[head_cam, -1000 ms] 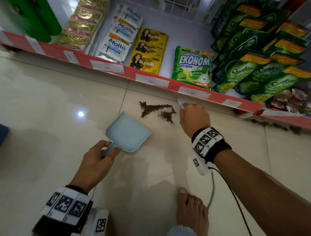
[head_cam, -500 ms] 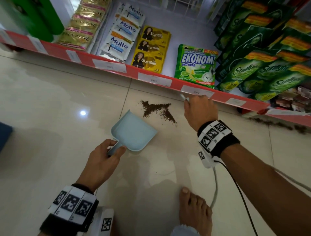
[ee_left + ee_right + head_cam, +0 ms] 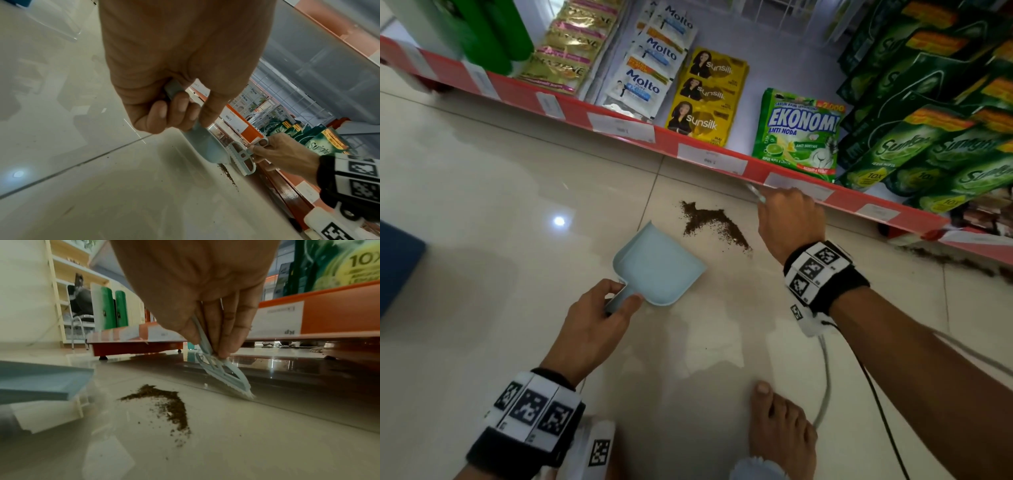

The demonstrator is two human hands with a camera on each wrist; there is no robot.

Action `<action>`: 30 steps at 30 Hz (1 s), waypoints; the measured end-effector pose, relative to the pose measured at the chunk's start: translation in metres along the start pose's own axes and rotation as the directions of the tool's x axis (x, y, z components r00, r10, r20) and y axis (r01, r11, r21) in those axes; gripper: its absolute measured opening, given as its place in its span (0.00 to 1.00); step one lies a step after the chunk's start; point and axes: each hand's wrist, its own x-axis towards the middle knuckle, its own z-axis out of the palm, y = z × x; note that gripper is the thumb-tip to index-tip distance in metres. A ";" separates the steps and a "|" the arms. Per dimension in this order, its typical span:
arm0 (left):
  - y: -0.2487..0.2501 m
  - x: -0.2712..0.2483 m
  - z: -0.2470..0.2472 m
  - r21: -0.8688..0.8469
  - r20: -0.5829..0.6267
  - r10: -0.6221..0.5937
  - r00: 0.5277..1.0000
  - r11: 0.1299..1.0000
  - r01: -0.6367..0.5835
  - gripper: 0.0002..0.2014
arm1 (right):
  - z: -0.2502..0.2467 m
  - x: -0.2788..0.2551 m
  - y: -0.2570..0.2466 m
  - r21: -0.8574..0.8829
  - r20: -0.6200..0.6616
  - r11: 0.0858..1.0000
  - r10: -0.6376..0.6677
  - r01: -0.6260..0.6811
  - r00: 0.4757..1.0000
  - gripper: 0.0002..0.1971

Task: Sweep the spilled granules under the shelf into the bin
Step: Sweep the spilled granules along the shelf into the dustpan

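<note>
The brown granules (image 3: 714,224) lie on the pale floor tile (image 3: 517,205) in a bent streak just in front of the red shelf edge (image 3: 722,161); its longer limb runs from the far left toward the near right. This heap sits between the two tools. The light blue dustpan (image 3: 659,265) lies just to the near left of it, open mouth facing the far right, near but apart from the grains. The left hand (image 3: 594,322) has its grip curled round the pan's short handle, thumb on top, holding the pan low at the floor.

The right hand (image 3: 789,222) is at the far right of the heap, close under the shelf edge, its grip pinched narrow on the stem of a small pale brush (image 3: 226,378). In the right wrist view the brush's toothed edge slants down to the floor on the shelf side of the grains, apart from them. So the heap lies leftward and nearer from the brush, with the pan mouth straight beyond it on the same line. The right hand is the nearer one to the grains, and a pull toward the near left would likely drive them at the pan.

More grains (image 3: 962,263) trail along the shelf foot far to the right. No bin can be identified with certainty.
</note>
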 end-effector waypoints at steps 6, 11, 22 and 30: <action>-0.004 -0.006 -0.001 0.012 -0.010 -0.024 1.000 1.000 0.024 0.10 | 0.020 0.021 -0.027 0.123 0.098 0.968 -0.233 0.220 0.968 0.19; -0.007 -0.008 -0.008 0.003 -0.034 -0.029 0.999 1.000 0.029 0.10 | 0.017 0.026 -0.030 0.241 0.205 0.879 -0.461 0.412 0.863 0.24; -0.020 -0.021 -0.008 0.033 -0.027 -0.049 0.998 0.998 0.050 0.10 | -0.002 0.026 0.020 0.334 0.005 0.779 -0.565 0.531 0.825 0.15; -0.021 -0.027 -0.007 0.049 -0.021 -0.053 0.998 0.997 0.054 0.11 | 0.003 0.040 -0.057 0.371 0.148 0.717 -0.673 0.590 0.725 0.21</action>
